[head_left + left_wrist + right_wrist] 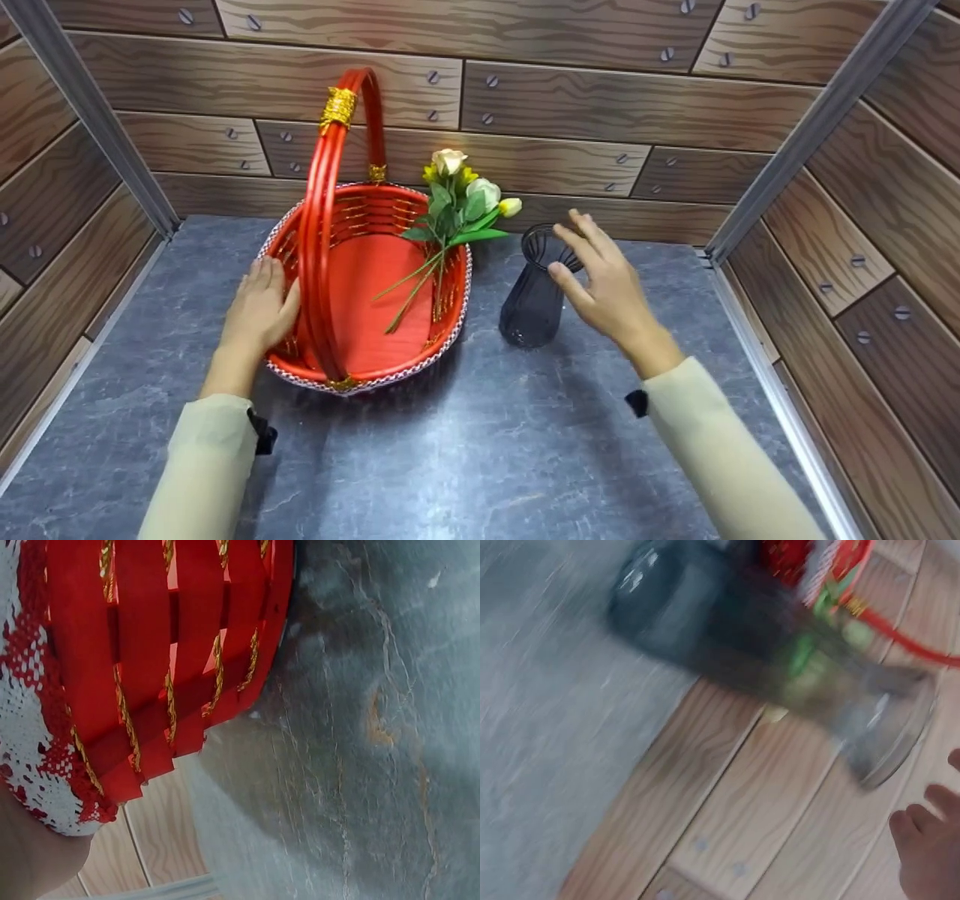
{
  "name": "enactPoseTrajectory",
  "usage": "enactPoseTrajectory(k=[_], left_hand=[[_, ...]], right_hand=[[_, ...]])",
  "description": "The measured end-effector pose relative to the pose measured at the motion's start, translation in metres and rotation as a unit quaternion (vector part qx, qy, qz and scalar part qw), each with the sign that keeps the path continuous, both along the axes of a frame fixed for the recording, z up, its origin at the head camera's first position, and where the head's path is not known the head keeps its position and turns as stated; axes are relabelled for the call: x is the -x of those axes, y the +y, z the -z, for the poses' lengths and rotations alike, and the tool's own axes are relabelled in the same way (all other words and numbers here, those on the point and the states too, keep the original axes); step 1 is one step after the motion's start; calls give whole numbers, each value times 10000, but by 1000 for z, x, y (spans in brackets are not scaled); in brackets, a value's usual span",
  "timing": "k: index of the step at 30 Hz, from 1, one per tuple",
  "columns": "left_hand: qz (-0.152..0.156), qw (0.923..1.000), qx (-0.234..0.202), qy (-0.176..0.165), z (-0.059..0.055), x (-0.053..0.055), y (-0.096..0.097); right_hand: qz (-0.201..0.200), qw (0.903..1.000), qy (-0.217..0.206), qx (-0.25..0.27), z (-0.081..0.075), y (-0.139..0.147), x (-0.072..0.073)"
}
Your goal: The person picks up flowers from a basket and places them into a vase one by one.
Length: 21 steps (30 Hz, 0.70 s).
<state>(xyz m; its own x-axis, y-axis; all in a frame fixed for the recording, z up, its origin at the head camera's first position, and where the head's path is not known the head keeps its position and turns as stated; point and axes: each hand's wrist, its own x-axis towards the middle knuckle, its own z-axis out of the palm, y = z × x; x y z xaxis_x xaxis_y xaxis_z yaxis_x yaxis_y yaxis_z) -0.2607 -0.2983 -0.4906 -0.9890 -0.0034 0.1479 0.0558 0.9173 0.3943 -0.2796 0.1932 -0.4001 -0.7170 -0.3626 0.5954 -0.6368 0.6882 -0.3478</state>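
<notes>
My left hand [259,304] rests on the left rim of a red woven basket [375,300] with a tall arched handle, its thumb toward the inside. In the left wrist view, part of that hand [37,859] meets the basket's red and white trim [34,742]. My right hand [604,281] is raised with spread fingers beside a dark, see-through ribbed vase [529,307], and its fingertips overlap the flared mouth from above. The right wrist view shows that hand [934,840] apart from the vase [727,637]. The vase stands upright.
A bunch of artificial flowers [457,199], white and yellow with green leaves, leans on the basket's right rim, stems inside. Wood-patterned walls [555,105] surround the grey marbled surface [450,457] at the back and both sides, with metal strips [795,127] at the corners.
</notes>
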Motion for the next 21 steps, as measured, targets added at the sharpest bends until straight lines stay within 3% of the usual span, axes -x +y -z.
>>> enactPoseTrajectory(k=[3, 5, 7, 9, 12, 15, 18, 21], left_hand=[[-42, 10000, 2, 40, 1, 1, 2], [-72, 9999, -30, 78, 3, 1, 3], [-97, 9999, -58, 123, 4, 0, 3], [-111, 9998, -91, 162, 4, 0, 4], [-143, 9995, -166, 208, 5, -1, 3], [-156, 9993, -226, 248, 5, -1, 3], [-157, 9992, -222, 276, 5, 0, 2], [-168, 9992, -217, 293, 7, 0, 4]], right_hand=[[-251, 9936, 618, 908, -2, -24, -10], [-568, 9859, 562, 1470, -4, -39, -16], [-826, 9770, 128, 1960, -4, -54, -20], [-989, 9626, -690, 2427, -3, -68, -25], [-975, 9204, -2123, 3134, 0, -87, -26], [-845, 8609, -3320, 3762, 8, -103, -21], [-759, 8061, -4076, 4224, 18, -117, -13], [-674, 7542, -4557, 4680, 27, -128, -4]])
